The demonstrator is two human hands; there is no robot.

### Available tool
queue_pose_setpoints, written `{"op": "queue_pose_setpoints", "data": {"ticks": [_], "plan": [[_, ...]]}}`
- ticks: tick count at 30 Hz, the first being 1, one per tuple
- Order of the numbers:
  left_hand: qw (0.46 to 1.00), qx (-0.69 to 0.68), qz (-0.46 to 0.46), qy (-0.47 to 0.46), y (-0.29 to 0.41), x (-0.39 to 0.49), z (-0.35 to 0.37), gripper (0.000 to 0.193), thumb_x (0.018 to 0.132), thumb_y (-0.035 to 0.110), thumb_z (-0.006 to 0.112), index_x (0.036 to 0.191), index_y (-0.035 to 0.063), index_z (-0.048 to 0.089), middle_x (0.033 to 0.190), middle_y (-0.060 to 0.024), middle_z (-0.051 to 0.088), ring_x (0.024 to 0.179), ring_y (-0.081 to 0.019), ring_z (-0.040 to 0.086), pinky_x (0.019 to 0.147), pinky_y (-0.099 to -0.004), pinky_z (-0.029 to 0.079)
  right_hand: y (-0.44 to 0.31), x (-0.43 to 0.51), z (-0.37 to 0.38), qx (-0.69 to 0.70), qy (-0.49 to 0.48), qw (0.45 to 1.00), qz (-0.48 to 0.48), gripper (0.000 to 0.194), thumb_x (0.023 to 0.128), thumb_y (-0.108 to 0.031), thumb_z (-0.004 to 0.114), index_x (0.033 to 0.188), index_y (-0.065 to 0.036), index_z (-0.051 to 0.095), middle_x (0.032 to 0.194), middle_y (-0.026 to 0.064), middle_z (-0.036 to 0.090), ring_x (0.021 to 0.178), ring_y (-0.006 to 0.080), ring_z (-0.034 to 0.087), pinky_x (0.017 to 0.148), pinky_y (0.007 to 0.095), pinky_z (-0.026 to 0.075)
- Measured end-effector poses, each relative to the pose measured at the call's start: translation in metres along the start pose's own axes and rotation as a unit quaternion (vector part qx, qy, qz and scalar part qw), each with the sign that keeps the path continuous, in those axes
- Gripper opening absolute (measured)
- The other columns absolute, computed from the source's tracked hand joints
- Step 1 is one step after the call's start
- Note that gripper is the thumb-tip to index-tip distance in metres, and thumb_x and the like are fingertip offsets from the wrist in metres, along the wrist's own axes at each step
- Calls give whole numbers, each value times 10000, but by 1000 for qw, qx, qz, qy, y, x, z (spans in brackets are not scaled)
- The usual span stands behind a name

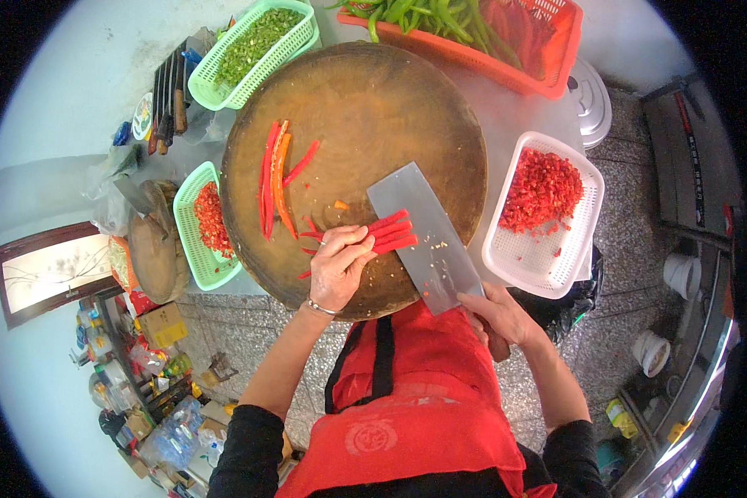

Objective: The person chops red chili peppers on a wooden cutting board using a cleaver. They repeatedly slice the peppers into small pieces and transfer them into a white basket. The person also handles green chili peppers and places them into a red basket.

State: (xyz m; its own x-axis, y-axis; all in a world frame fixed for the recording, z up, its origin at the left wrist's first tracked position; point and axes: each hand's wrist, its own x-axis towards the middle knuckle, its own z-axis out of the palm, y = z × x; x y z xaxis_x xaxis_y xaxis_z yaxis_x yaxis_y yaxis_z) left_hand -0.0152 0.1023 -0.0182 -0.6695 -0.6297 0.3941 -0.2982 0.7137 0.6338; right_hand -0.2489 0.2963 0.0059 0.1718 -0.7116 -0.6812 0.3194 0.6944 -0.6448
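My left hand [341, 264] is closed around a small bunch of red chili peppers [391, 233], whose cut ends stick out to the right, over the blade. In my right hand [499, 312] is the handle of a broad Chinese cleaver [424, 236]. Its blade lies tilted almost flat above the near right part of a round wooden chopping block [367, 106], with pale seeds and red bits on the metal. Several whole red and orange chili peppers [278, 177] rest on the block's left side. A small orange piece [341, 205] lies near the middle.
Chopped red chili fills part of a white basket [576, 261] at right and a green basket [190, 261] at left. Another green basket [202, 93] holds chopped green pieces. An orange basket [454, 59] of whole peppers stands behind. Knives [177, 99] hang in a rack at back left.
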Motion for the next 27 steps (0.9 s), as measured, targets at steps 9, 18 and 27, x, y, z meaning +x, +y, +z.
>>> {"op": "queue_pose_setpoints", "data": {"ticks": [9, 18, 27], "plan": [[999, 4, -43, -3, 3, -1, 0, 245, 724, -47, 810, 948, 36, 752, 1019, -102, 711, 996, -270, 663, 865, -352, 542, 1, 2, 1, -6, -4, 1000, -10, 334, 1008, -319, 523, 877, -12, 502, 581, 30, 515, 465, 119, 524, 444, 277, 438], [999, 9, -41, -3, -2, -3, -1, 247, 731, -45, 807, 954, 48, 757, 1028, -95, 713, 1003, -261, 662, 873, -349, 542, -4, 8, -1, -24, -3, 1000, 11, 342, 1005, -318, 527, 864, -6, 513, 581, 37, 514, 456, 122, 521, 440, 285, 438], [999, 5, -50, -3, 0, -3, -1, 220, 733, -43, 810, 927, 44, 757, 1011, -96, 711, 1009, -265, 661, 876, -348, 542, -9, 0, -2, -3, -19, 1000, 13, 336, 1004, -323, 548, 890, -8, 520, 606, 34, 503, 457, 117, 499, 427, 263, 429]]}}
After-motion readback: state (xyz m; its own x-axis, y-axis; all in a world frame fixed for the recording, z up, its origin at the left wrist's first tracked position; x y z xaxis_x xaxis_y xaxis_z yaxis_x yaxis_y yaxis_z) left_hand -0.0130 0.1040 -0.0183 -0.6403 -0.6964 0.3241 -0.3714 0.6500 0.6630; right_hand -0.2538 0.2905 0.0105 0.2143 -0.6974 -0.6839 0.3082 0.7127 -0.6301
